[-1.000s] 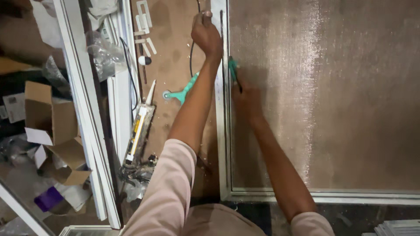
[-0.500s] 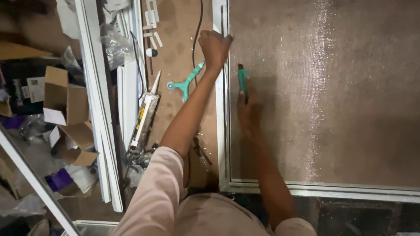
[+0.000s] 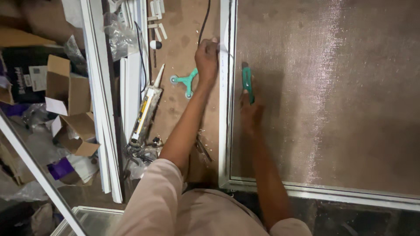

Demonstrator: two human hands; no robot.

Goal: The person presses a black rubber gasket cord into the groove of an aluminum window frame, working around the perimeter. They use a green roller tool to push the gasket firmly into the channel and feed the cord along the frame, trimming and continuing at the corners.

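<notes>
My left hand (image 3: 207, 58) has slid back down the frame (image 3: 224, 109) toward me since a second ago, now pinching the cord (image 3: 204, 24) and pressing at the frame's edge. My right hand (image 3: 250, 111) came down alongside, clenched on the green tool (image 3: 247, 83), blade up on the mesh (image 3: 323, 87) just inside the frame. The green roller (image 3: 187, 81) (untouched) lies on the board (image 3: 175, 109) beside my left wrist, so the work has moved along this side.

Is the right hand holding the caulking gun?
No, the right hand grips a teal-handled tool; the caulking gun lies untouched.
</notes>
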